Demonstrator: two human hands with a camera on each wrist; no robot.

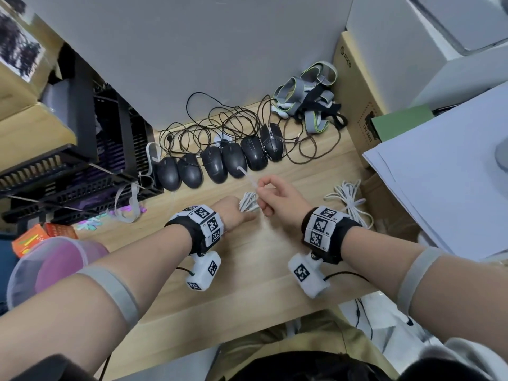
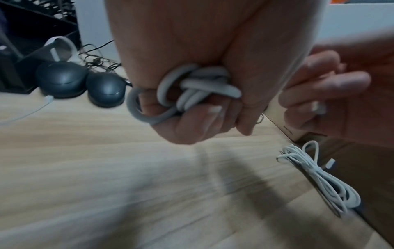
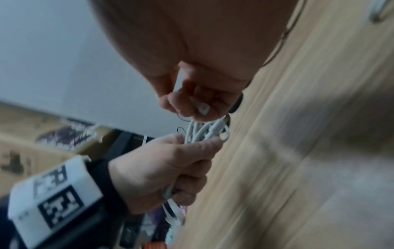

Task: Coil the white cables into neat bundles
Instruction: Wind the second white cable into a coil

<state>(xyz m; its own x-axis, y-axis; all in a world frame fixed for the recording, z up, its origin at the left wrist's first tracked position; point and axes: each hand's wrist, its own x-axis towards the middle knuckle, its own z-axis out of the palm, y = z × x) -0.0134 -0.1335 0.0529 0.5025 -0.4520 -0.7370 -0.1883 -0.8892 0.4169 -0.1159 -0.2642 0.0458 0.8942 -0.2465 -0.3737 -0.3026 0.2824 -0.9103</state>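
Inside the left hand [image 2: 192, 94] fist the coiled white cable [image 2: 192, 87] mostly hides; right hand [image 1: 277, 196] fingers pinch its end.

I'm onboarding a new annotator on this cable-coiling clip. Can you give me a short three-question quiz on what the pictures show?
1. True or false: the left hand grips a bundle of white cable.
2. What does the right hand pinch? A) a black mouse B) the white cable's free end C) a grey strap
3. How many black mice sit in the row on the wooden desk?

Key: 1 true; 2 B; 3 six.
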